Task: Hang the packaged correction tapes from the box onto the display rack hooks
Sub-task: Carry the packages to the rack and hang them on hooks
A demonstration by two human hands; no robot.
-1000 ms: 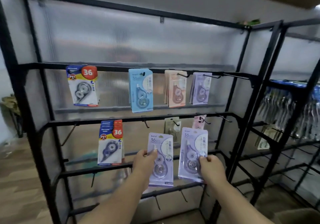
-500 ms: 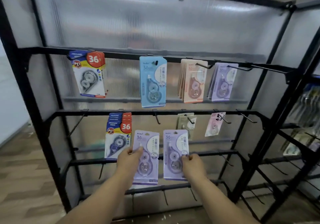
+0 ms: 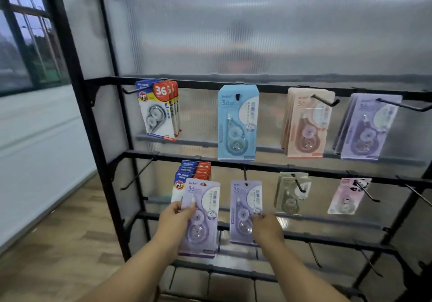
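Note:
My left hand grips a purple correction tape pack by its left edge, thumb on the front. My right hand pinches a second purple pack at its lower right. That pack's top hole sits right below an empty hook on the second rail of the black display rack; whether it is on the hook I cannot tell. The box is not in view.
Hung packs fill the top rail: red-blue "36" ones, a blue one, peach ones, purple ones. The second rail carries red-blue, green and pink packs. Bare hooks jut out at lower right.
The view has closed in on the rack and shifted left. Both packs have risen, and the right-hand pack has come up under the second rail's middle hook.

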